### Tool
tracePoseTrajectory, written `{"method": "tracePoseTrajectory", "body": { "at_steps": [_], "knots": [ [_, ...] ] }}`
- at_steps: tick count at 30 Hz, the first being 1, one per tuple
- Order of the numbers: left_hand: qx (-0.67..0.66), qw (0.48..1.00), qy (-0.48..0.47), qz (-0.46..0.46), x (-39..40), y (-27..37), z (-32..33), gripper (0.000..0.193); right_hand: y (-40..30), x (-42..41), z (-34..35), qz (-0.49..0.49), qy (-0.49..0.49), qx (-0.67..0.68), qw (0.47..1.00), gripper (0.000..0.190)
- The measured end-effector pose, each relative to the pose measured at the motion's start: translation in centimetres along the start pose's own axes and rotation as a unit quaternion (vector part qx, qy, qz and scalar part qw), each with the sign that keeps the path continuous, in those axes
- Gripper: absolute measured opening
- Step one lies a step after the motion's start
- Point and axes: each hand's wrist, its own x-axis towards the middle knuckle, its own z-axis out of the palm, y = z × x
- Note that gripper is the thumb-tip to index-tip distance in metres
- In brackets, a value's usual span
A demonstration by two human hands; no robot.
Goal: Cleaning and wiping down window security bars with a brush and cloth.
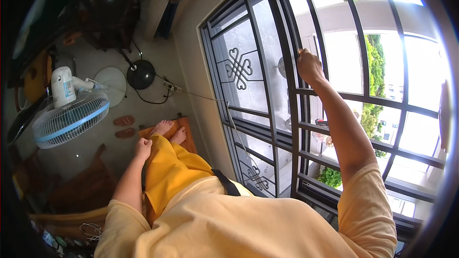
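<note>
My right hand (309, 66) is raised at arm's length to the dark metal window grille (294, 75), its fingers curled beside an upright bar. A small orange-brown bit shows at the fingertips, too small to name. Whether the hand grips the window frame (287, 39) or that bit is unclear. My left hand (144, 149) hangs by the leg of my yellow trousers (175, 165), fingers curled in, nothing visible in it. Both bare feet (163, 128) stand on a wooden stool or bench (189, 139) beside the wall.
A white and blue electric fan (71, 114) stands to the left on its round base (112, 86). Brown slippers (124, 120) lie on the floor. A white cord (200, 96) runs from a power strip (171, 86) to the grille. Beyond a black round base (141, 74) stands dark wooden furniture (111, 14).
</note>
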Motion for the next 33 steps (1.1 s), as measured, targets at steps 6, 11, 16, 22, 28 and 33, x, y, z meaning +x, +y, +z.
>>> {"method": "tracePoseTrajectory", "body": {
  "at_steps": [6, 11, 16, 22, 28, 33],
  "knots": [
    [0.085, 0.994, 0.006, -0.062, -1.3, -2.2, -1.0, 0.03, 0.3, -0.5, -0.8, 0.031, -0.005, -0.019, 0.999, 0.025],
    [0.07, 0.996, 0.029, -0.054, -1.1, -2.8, -2.1, 0.029, -0.4, -2.2, -1.2, 0.029, -0.065, -0.027, 0.997, 0.024],
    [0.034, 0.997, 0.001, -0.07, -0.7, -0.1, -1.5, 0.031, 0.2, -3.6, -1.3, 0.017, -0.049, 0.011, 0.999, 0.021],
    [0.012, 0.997, -0.015, -0.074, 0.5, -1.2, -0.8, 0.031, 0.4, -5.9, -0.2, 0.036, -0.005, 0.059, 0.998, 0.02],
    [0.022, 0.993, -0.025, -0.11, 1.1, -0.4, -2.0, 0.028, 1.4, -5.8, 1.8, 0.071, 0.04, 0.079, 0.994, 0.018],
    [0.004, 0.996, -0.009, -0.084, 0.6, 2.0, -3.8, 0.027, -0.5, -8.1, 1.3, 0.066, 0.084, 0.097, 0.99, 0.017]
  ]
}}
